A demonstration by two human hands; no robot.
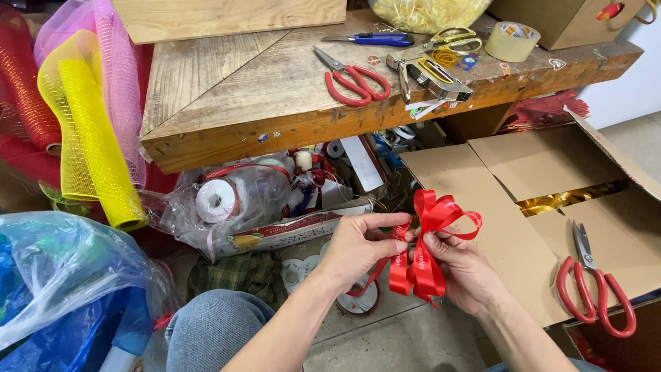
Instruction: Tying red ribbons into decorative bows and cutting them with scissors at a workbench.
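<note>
A red satin ribbon bow [430, 244] with several loops is held in front of me, just left of an open cardboard box [509, 207]. My left hand [358, 244] pinches the bow's middle from the left with thumb and forefinger. From underneath on the right, my right hand [465, 272] grips the gathered loops and tails. A strand of the same ribbon trails down to a spool [361, 300] on the floor.
Red-handled scissors [595, 289] lie on the box flap, gold ribbon [551, 202] inside. The wooden bench [275, 89] holds more scissors [354, 81], a stapler [434, 79] and a tape roll [511, 41]. Mesh rolls [93, 138] stand left, above plastic bags [62, 275]; my knee [210, 331] is below.
</note>
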